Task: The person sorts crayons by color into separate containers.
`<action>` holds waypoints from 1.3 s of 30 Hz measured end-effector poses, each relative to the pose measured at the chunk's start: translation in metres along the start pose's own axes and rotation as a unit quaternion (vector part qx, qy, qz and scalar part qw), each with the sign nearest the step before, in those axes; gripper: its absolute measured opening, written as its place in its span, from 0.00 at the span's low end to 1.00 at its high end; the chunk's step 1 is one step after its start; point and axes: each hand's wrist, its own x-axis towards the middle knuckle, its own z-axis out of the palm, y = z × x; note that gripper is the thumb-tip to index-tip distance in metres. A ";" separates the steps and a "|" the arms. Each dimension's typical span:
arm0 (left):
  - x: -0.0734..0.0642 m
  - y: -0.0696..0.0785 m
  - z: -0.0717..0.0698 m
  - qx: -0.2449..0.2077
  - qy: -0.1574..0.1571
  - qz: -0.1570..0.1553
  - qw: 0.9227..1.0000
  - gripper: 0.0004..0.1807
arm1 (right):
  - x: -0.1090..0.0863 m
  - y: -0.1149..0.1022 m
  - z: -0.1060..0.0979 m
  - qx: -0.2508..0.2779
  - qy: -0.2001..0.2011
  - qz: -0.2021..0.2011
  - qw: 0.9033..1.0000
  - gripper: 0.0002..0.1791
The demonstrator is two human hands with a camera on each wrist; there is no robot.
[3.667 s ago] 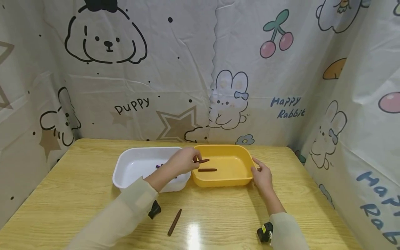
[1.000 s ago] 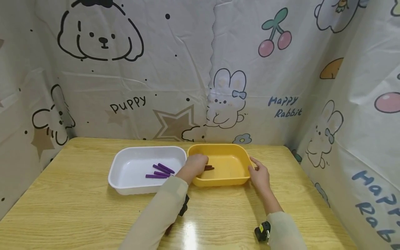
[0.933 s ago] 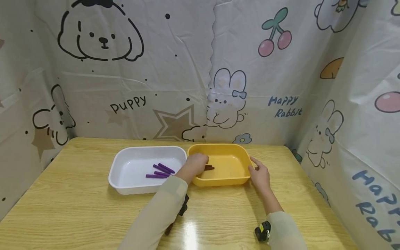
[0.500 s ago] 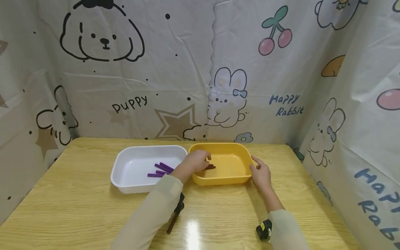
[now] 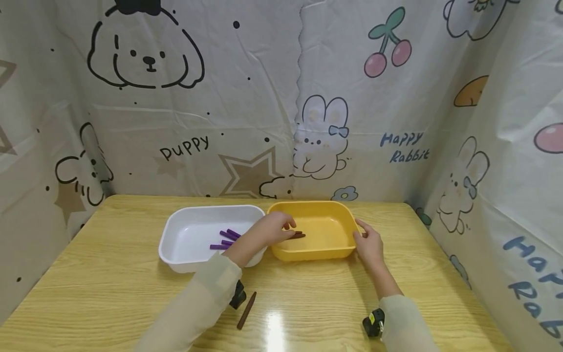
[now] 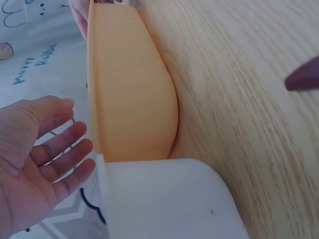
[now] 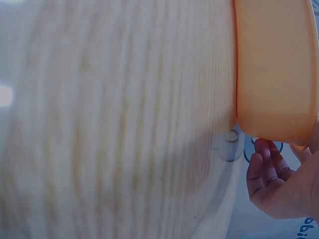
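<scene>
My left hand (image 5: 276, 229) hovers over the left part of the yellow tray (image 5: 314, 255). In the left wrist view its loosely bent fingers (image 6: 67, 139) hold nothing. Below that hand, brown crayons (image 5: 299, 236) lie together on the tray's bottom, partly hidden by it. At the tray's right end my right hand (image 5: 370, 246) grips the rim, thumb at the edge and fingers (image 7: 266, 162) against the outer wall. One more brown crayon (image 5: 247, 311) lies on the table in front, near the left wrist camera.
A white tray (image 5: 186, 267) stands against the yellow one's left side. Several purple sticks (image 5: 222, 247) lie in it, partly covered by the left forearm. A printed curtain (image 5: 246, 107) hangs behind the wooden table (image 5: 110, 303) and along its sides.
Earlier my left hand held a brown crayon above the yellow tray; that crayon now lies beside the other one, released. The left hand has risen slightly. My right hand stays on the rim.
</scene>
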 end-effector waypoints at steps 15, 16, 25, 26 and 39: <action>-0.047 -0.003 -0.002 -0.046 0.009 0.023 0.999 0.12 | -0.001 0.003 -0.001 -0.006 0.001 -0.001 1.000 0.25; -0.050 -0.003 -0.002 -0.049 0.008 0.022 0.999 0.12 | -0.001 0.003 -0.001 -0.006 0.002 -0.001 1.000 0.25; -0.076 -0.008 -0.001 -0.051 0.031 0.041 0.997 0.11 | -0.001 0.002 -0.001 -0.004 0.004 -0.005 1.000 0.25; -0.079 -0.009 -0.001 -0.051 0.034 0.044 0.997 0.10 | -0.001 0.002 -0.001 -0.005 0.005 -0.005 1.000 0.25; -0.118 -0.018 0.008 -0.097 0.056 0.046 0.993 0.12 | 0.000 -0.001 -0.001 -0.003 0.002 -0.001 1.000 0.25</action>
